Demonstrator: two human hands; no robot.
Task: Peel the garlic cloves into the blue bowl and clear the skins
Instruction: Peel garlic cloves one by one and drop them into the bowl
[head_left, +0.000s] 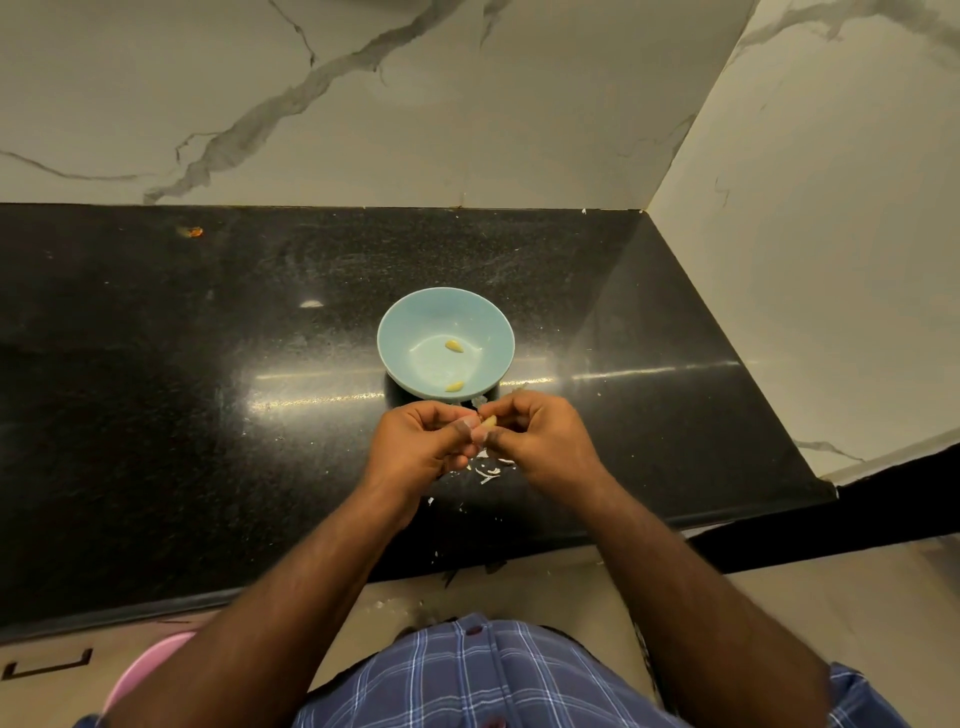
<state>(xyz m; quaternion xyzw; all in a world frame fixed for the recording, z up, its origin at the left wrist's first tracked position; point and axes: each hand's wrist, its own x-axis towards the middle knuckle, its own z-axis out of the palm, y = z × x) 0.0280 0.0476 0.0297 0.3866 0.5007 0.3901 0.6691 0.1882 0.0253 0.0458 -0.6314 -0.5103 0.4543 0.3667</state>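
Observation:
A light blue bowl (405, 332) stands on the black counter, with two peeled yellowish cloves (454, 346) lying inside it. Just in front of the bowl, my left hand (415, 447) and my right hand (540, 441) meet above the counter. Together they pinch one garlic clove (487, 425) between thumbs and fingertips; its pale tip shows between them. White skin scraps (488, 472) lie on the counter under my hands.
The black granite counter (208, 415) ends at a front edge near my body and at a marble wall (805, 260) on the right. Small skin flakes dot the edge and the floor (384, 604). A pink round object (150, 665) sits low left.

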